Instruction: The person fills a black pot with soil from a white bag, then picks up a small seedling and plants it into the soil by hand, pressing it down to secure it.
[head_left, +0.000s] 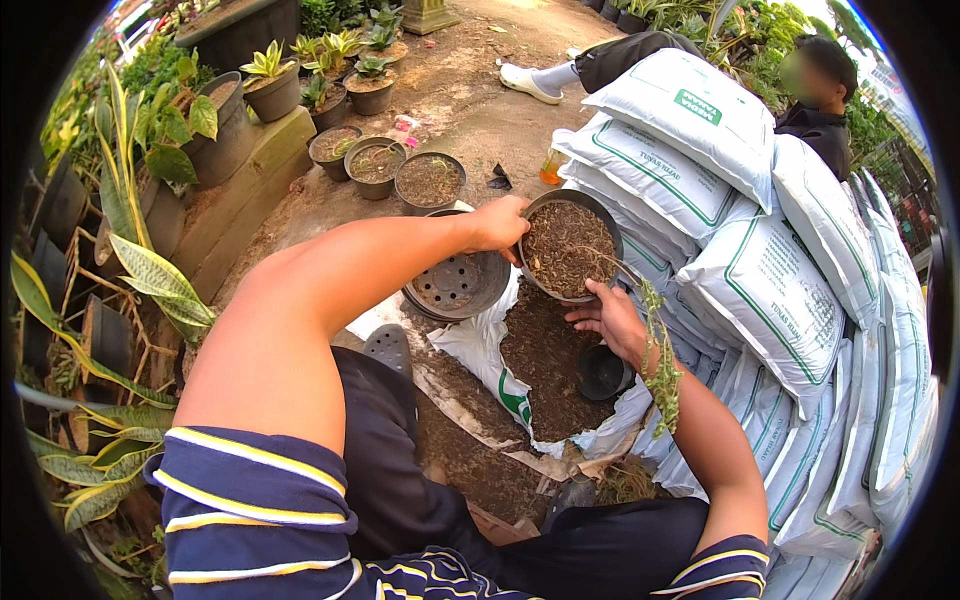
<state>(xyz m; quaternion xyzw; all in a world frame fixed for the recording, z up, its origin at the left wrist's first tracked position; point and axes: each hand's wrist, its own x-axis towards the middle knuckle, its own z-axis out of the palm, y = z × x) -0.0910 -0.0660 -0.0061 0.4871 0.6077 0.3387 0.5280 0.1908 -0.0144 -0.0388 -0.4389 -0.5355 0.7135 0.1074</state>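
Between both hands I hold a dark plastic plant pot (566, 244) filled with brown potting mix. My left hand (499, 229) grips its left rim, and my right hand (611, 319) supports the near right side. A limp green plant (660, 360) trails from the pot over my right wrist. Below lies an open white sack (487, 352) of dark soil (544, 360), with a small black pot (602, 373) resting on the soil. Left of the held pot stand nested empty pots (457, 285) with drainage holes, partly under my left forearm.
White sacks (765, 300) are piled high on the right. Filled pots (430, 180) line the ground ahead. Potted plants (270, 82) stand on a concrete ledge (247, 187) at left, near snake plants (161, 277). A person (817, 97) sits behind the sacks. A bottle of orange liquid (553, 166) stands beside them.
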